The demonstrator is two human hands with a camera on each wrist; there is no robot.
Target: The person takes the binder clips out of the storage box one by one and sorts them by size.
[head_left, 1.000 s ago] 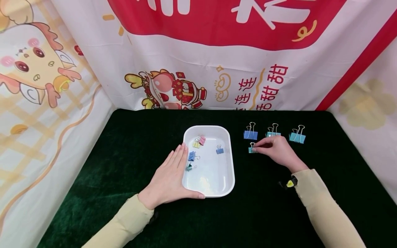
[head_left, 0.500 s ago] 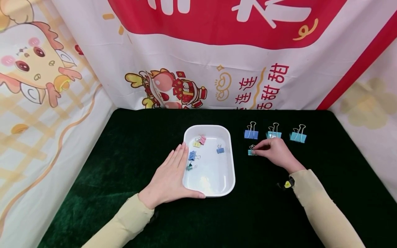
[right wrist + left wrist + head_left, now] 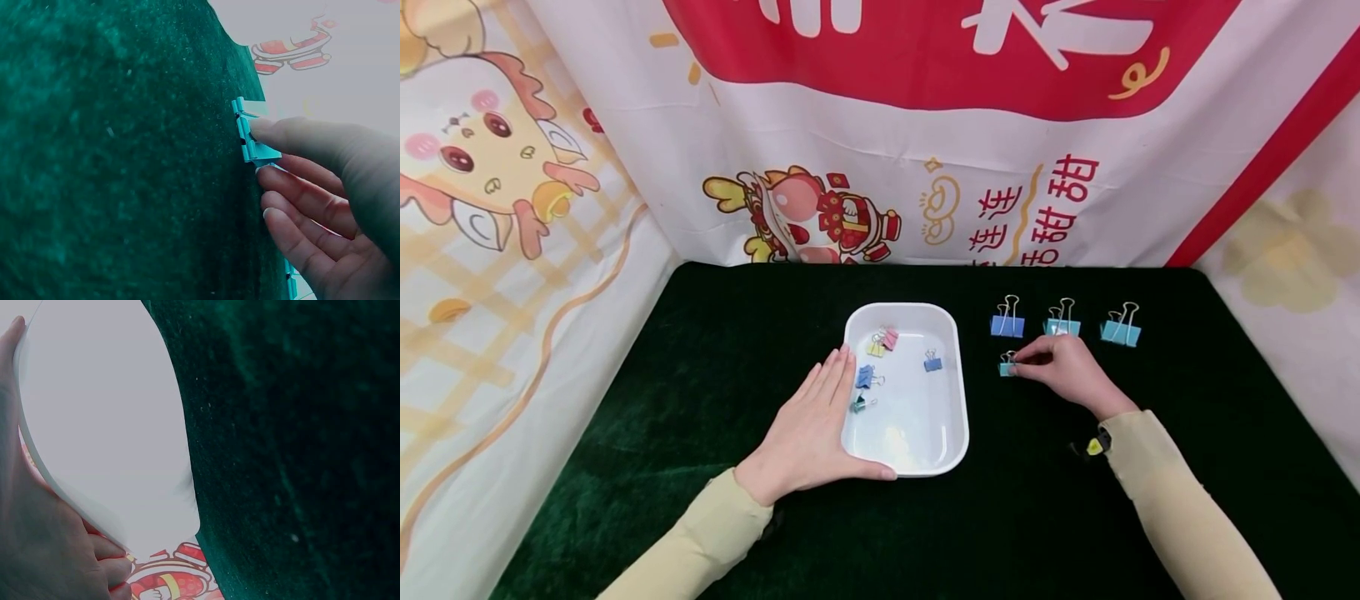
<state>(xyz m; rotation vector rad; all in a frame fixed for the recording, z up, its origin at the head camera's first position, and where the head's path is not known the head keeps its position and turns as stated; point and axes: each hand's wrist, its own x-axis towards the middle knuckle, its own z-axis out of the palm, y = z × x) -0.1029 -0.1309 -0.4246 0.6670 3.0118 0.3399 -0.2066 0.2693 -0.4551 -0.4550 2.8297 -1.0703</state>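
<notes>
Pinching the small teal clip (image 3: 1006,369) at the counter (image 3: 760,333), right of the white tray (image 3: 906,461), the right hand (image 3: 1066,375) sits close before the middle large clip (image 3: 1063,327); a lifted knuckle could topple that. The left hand (image 3: 805,437), fingers straight, rests against the tray; overpressing might slide it, jostling the clips inside (image 3: 932,364).

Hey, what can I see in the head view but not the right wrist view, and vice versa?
Only the head view shows the left hand against the white tray and the small clips inside. Only the right wrist view shows the right hand from its palm side. Both show it pinching a small turquoise clip, plus the green cloth.
</notes>
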